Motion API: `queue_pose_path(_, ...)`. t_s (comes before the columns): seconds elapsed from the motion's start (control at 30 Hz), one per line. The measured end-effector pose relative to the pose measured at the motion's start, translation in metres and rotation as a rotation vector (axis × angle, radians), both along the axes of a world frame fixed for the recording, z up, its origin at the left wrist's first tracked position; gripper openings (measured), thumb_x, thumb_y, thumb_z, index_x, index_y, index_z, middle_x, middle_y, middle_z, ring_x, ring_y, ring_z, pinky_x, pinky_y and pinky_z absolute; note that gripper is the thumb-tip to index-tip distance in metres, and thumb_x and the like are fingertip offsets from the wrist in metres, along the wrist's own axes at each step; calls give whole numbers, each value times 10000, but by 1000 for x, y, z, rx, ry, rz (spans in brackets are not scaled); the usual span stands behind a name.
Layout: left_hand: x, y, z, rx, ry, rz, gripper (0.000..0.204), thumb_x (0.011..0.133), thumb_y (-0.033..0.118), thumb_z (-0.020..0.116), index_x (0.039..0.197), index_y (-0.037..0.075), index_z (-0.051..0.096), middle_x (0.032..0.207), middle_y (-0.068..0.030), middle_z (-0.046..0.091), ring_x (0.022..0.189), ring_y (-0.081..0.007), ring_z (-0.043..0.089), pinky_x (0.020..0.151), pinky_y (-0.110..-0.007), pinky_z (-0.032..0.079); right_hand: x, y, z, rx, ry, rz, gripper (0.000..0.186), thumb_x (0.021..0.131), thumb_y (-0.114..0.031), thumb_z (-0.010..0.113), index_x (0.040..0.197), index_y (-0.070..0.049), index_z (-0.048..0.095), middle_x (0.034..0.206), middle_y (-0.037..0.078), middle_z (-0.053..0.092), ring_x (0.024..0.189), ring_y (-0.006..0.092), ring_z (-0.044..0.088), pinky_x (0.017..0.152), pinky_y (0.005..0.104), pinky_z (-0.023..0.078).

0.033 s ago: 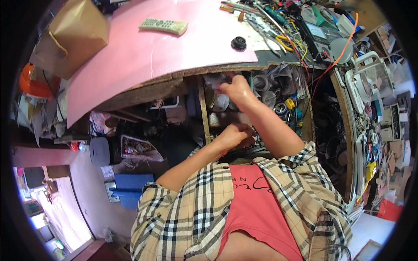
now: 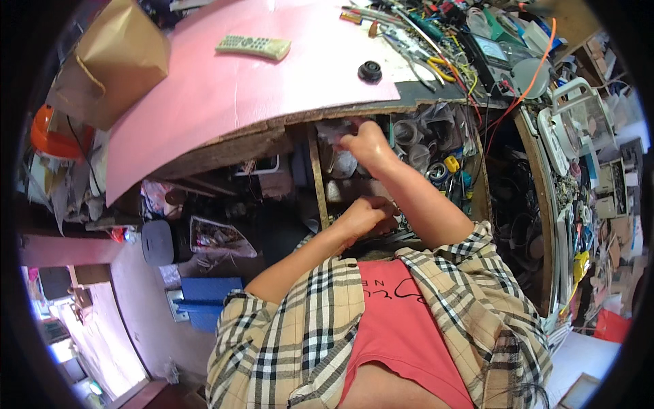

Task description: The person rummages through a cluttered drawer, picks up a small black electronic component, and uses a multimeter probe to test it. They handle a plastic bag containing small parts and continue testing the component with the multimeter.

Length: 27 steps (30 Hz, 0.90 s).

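Observation:
An open wooden drawer (image 2: 315,178) filled with small parts stands under the table edge. My right hand (image 2: 368,144) reaches into its far left part, fingers closed at a crumpled clear plastic bag (image 2: 332,131); the fingertips are partly hidden. Nearer to my body, my left hand (image 2: 369,217) is curled at the near part of the drawer, and what its fingers hold, if anything, is hidden. Clear round containers (image 2: 405,131) and a yellow piece (image 2: 451,163) lie to the right of my right hand.
On the pink-covered table (image 2: 191,102) lie a remote control (image 2: 253,47) and a round black part (image 2: 370,71). A brown paper bag (image 2: 116,65) stands at the far left. Pliers (image 2: 415,61), wires and a meter (image 2: 492,51) crowd the far right.
The view has shifted slightly. Both hands stay in nearly the same places at the drawer, with the right hand still at the plastic bag.

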<state>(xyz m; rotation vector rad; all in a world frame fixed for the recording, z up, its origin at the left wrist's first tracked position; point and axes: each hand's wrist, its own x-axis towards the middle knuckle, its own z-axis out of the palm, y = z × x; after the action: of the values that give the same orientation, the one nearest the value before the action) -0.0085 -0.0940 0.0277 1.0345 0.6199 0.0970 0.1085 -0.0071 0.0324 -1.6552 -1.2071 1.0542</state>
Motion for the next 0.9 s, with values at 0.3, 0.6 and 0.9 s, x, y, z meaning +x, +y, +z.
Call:
queue_pose_path(0.3,2,-4,-9,-127,-18,109,257,895,206,593,1062,13,623,815,-42,650,706,-119,589,628,-223,453,-8,-20,36,93,-688,157,387,768,-175,624,1120,-12,614,948,293,613,904,416,602,785,445,490)
queue_pose_path(0.6,5,-5,5,-92,35,124,275,892,240,602,1095,56,579,896,-28,613,706,-125,550,598,-275,451,-29,-45,24,442,-1145,365,240,798,-147,491,949,-20,627,1020,150,562,946,290,566,820,387,432)
queue_pose_path(0.9,3,-7,8,-151,56,158,296,909,239,575,1123,34,560,972,-44,613,801,-136,570,667,-271,468,-30,-48,26,511,-1069,339,216,779,-153,520,927,-30,620,998,135,558,940,271,567,815,366,434)
